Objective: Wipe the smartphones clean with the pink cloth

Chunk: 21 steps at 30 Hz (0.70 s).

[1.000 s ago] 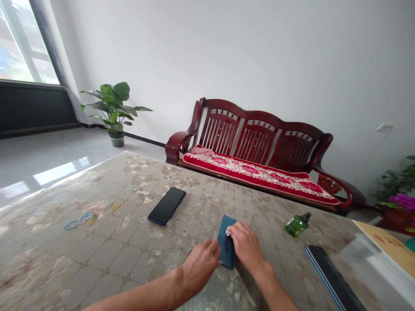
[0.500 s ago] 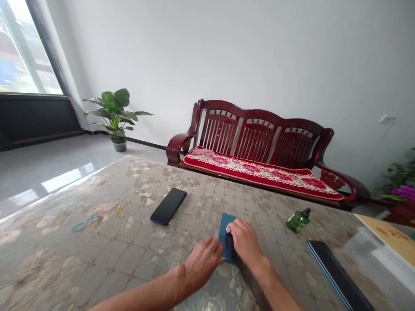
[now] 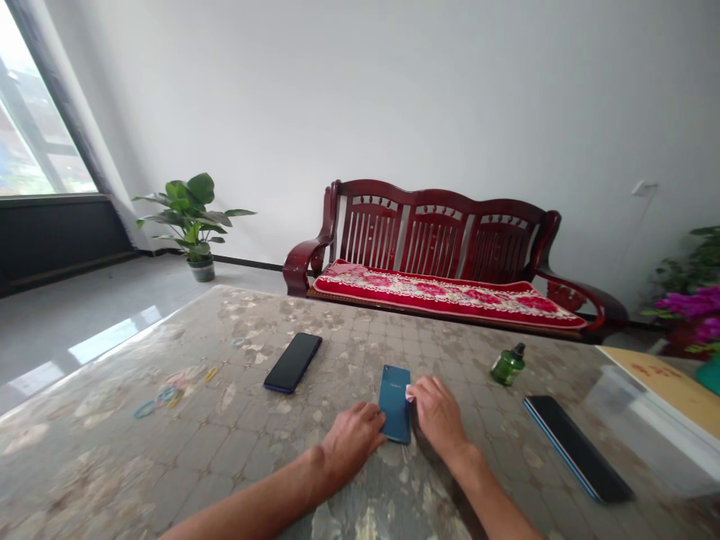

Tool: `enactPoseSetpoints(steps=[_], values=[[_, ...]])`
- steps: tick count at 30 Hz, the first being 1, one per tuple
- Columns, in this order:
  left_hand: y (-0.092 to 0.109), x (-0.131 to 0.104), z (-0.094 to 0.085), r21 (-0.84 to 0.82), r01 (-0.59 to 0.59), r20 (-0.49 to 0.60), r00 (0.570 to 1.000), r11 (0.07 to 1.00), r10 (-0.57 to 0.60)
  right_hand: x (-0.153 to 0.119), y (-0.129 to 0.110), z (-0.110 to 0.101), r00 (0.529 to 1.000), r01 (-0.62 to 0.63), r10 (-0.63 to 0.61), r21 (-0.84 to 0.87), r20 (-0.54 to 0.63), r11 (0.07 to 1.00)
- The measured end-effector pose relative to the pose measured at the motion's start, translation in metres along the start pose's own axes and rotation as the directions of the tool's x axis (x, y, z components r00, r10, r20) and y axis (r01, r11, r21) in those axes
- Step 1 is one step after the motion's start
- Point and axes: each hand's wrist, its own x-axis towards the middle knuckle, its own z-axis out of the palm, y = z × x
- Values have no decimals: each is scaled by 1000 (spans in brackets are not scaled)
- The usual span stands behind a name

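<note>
A blue smartphone (image 3: 394,406) lies face down on the patterned tablecloth in front of me, its camera end pointing away. My left hand (image 3: 355,433) grips its lower left edge with bent fingers, and the thumb is mostly hidden. At the phone's right edge is my right hand (image 3: 436,412), its fingertips pinched around a small whitish wipe (image 3: 410,392). Most of that wipe is covered by the fingers. To the left rests a black-screened phone (image 3: 293,362), face up.
On the right are a green spray bottle (image 3: 508,365), another dark phone (image 3: 577,448) and a clear plastic box (image 3: 630,427) beside a tan board (image 3: 664,379). Several colored rubber bands (image 3: 166,394) lie at left. A wooden bench (image 3: 439,240) stands beyond the table (image 3: 225,450).
My right hand has slid rightward with the wipe, from the middle of the blue phone's back to its right edge. The left hand keeps its hold. The camera view has shifted slightly.
</note>
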Motion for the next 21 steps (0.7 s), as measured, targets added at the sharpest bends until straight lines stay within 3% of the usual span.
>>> enactPoseSetpoints(steps=[4, 9, 12, 16, 21], values=[[-3, -1, -11, -139, 115, 13, 993, 984, -114, 1, 26, 2, 989, -137, 134, -35, -60, 990], [6, 8, -9, -211, 274, -40, 957, 938, -288, -14, 40, 8, 982, -141, 153, 110, -108, 984], [23, 21, -4, -182, 331, -86, 933, 926, -350, -20, 47, 15, 953, -185, 222, 185, -204, 965], [46, 41, 0, -83, 426, -65, 900, 901, -432, -23, 59, 24, 871, -301, 374, 254, -320, 919], [57, 58, -5, 21, 493, -38, 870, 870, -492, -24, 61, 29, 851, -280, 385, 311, -357, 908]])
